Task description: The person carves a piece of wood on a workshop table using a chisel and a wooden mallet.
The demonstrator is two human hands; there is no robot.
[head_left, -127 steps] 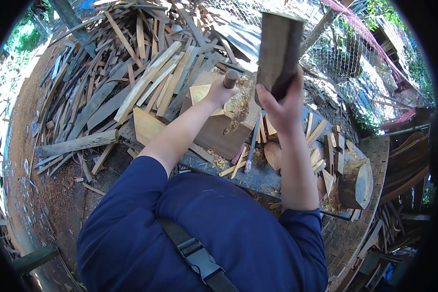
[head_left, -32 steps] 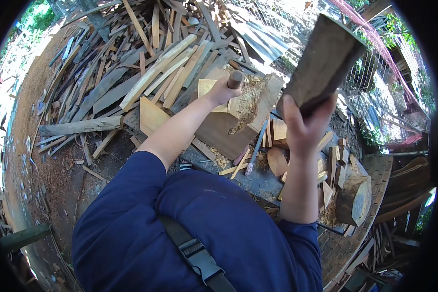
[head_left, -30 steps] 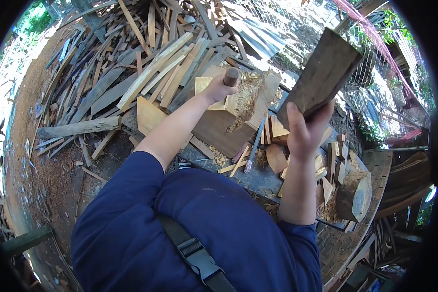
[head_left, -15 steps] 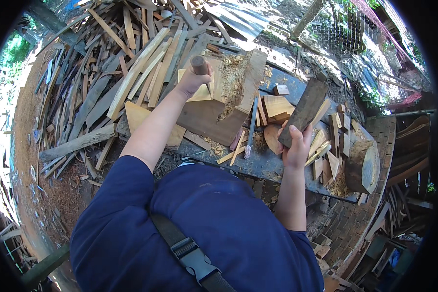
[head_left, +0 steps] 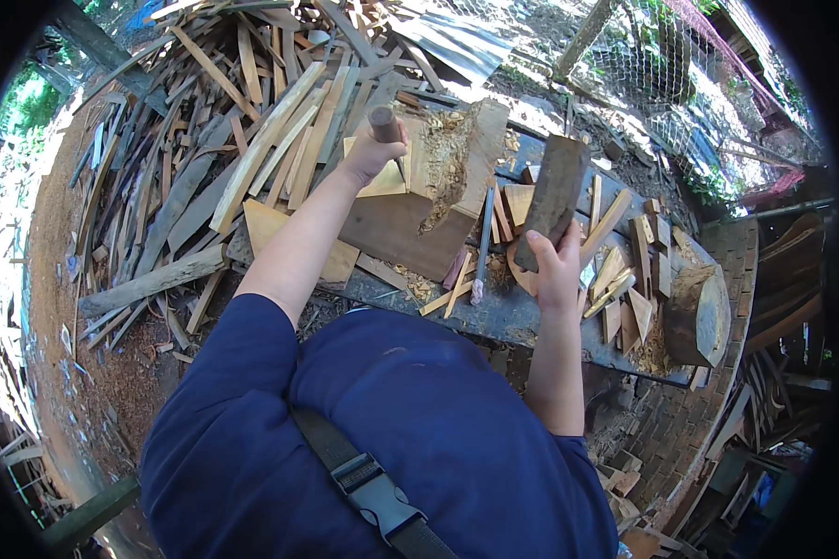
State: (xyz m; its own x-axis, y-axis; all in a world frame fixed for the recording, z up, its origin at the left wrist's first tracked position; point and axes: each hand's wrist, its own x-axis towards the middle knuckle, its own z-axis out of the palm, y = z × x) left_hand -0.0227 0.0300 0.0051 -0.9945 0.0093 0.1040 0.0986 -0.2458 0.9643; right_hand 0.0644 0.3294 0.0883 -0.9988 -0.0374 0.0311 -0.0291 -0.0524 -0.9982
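Observation:
My left hand (head_left: 373, 162) is wrapped round the round wooden handle of a chisel (head_left: 381, 117), whose narrow dark tip points down at a pale wood piece (head_left: 380, 184). This piece sits against a large, rough-hollowed wood block (head_left: 403, 235) with chips in its trough. To the right, my right hand (head_left: 557, 272) grips the lower end of a flat, dark wooden slab (head_left: 557, 182), held raised and almost upright over the bench, apart from the chisel. The slab partly hides several pale wood offcuts behind it.
The dark bench (head_left: 401, 300) carries a thin bluish bar (head_left: 483, 238), several small wedges (head_left: 615, 270) and a log chunk (head_left: 697, 315) at its right end. A big heap of wood strips (head_left: 196, 158) lies at the left. Wire mesh (head_left: 643, 70) stands at the back right.
The dark slab in my right hand has swung leftward, from leaning right to nearly upright. My left hand and the chisel have stayed in about the same place.

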